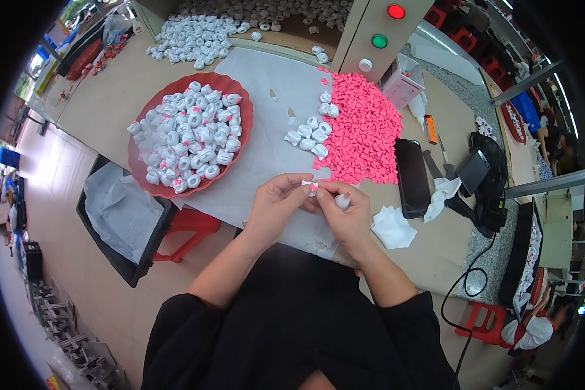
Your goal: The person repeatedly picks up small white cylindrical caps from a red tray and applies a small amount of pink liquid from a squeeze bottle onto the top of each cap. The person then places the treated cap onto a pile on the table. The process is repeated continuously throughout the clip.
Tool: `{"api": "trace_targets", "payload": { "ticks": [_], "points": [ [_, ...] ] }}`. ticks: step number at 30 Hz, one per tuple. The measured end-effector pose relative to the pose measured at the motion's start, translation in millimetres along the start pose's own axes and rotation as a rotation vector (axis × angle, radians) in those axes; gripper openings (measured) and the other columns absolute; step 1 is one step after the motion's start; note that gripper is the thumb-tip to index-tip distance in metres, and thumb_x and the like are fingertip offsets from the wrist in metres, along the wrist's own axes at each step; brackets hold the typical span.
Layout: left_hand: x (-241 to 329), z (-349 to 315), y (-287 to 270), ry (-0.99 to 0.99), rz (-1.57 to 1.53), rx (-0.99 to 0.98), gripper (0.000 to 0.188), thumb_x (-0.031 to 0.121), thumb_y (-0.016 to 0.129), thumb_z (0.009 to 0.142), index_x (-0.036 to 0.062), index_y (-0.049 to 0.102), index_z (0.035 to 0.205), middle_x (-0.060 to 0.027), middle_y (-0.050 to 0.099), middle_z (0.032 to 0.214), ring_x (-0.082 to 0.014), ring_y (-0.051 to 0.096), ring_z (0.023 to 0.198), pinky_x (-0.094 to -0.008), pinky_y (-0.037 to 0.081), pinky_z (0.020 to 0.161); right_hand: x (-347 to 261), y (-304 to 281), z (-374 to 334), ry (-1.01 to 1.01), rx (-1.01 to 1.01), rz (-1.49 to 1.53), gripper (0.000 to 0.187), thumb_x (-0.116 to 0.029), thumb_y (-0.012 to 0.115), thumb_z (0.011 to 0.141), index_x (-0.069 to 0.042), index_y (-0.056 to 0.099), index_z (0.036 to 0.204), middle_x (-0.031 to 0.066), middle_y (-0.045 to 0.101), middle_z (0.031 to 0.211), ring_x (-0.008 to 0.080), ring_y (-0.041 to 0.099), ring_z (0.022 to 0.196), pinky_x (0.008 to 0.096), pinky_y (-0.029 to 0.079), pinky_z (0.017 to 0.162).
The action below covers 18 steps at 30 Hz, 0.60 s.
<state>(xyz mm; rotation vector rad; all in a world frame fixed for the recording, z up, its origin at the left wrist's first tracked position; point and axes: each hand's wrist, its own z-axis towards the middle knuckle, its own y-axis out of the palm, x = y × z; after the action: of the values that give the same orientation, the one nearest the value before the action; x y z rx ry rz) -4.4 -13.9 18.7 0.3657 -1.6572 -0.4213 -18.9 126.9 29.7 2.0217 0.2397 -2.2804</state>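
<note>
Close to the table's near edge, my left hand and my right hand meet, fingertips pinching a small white piece with a bit of pink on it. Tucked in my right hand is a small white bottle-like thing with a pointed tip. Just beyond my fingers spreads a heap of small pink pieces. Several loose white rounded pieces lie along its left side. On the left, a red scalloped dish is heaped with white pieces, many showing pink parts.
A dark phone, white tissue, an orange-handled cutter and a black bag lie to the right. At the back, more white pieces spill near a machine panel with buttons. A black crate stands lower left, beside a red stool.
</note>
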Motion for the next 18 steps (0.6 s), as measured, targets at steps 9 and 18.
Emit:
{"api": "trace_targets", "payload": {
  "ticks": [9, 18],
  "points": [
    [-3.4, -2.7, 0.8, 0.030, 0.032, -0.005, 0.024, 0.016, 0.055, 0.088, -0.0037, 0.057, 0.102, -0.0080, 0.061, 0.081, -0.0114, 0.057, 0.065, -0.0235, 0.048, 0.055, -4.6, -11.9, 2.6, 0.415, -0.076, 0.520, 0.012, -0.011, 0.060, 0.081, 0.000, 0.064, 0.081, 0.0052, 0.061, 0.070, 0.0078, 0.050, 0.056, 0.0223, 0.039, 0.048],
    [-5.7, -5.4, -1.7, 0.109, 0.078, -0.065, 0.023, 0.008, 0.056, 0.086, -0.0030, 0.056, 0.106, -0.0081, 0.061, 0.087, -0.0114, 0.058, 0.071, -0.0239, 0.048, 0.061, -3.2, -13.5, -1.9, 0.335, -0.078, 0.419, 0.012, -0.007, 0.060, 0.081, 0.000, 0.065, 0.089, 0.0048, 0.061, 0.074, 0.0077, 0.054, 0.064, 0.0201, 0.041, 0.056]
  ]
}}
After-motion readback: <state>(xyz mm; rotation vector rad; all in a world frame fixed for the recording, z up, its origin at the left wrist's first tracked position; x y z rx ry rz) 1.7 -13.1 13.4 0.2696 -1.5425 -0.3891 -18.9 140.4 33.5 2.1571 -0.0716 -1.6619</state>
